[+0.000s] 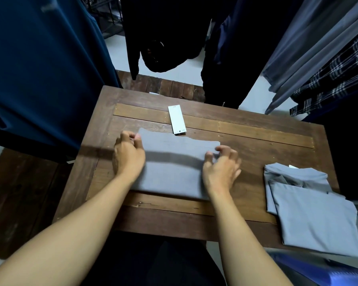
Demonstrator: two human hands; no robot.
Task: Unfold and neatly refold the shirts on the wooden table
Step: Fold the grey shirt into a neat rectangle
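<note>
A grey shirt lies folded into a flat rectangle in the middle of the wooden table. My left hand pinches its far left corner between thumb and fingers. My right hand grips the far right corner, fingers curled on the cloth. A second grey shirt, loosely folded with its collar up, rests at the table's right front corner and hangs partly over the edge.
A white paper tag lies on the table just beyond the shirt. Dark blue, black, grey and plaid garments hang close around the table. A blue object sits at the lower right.
</note>
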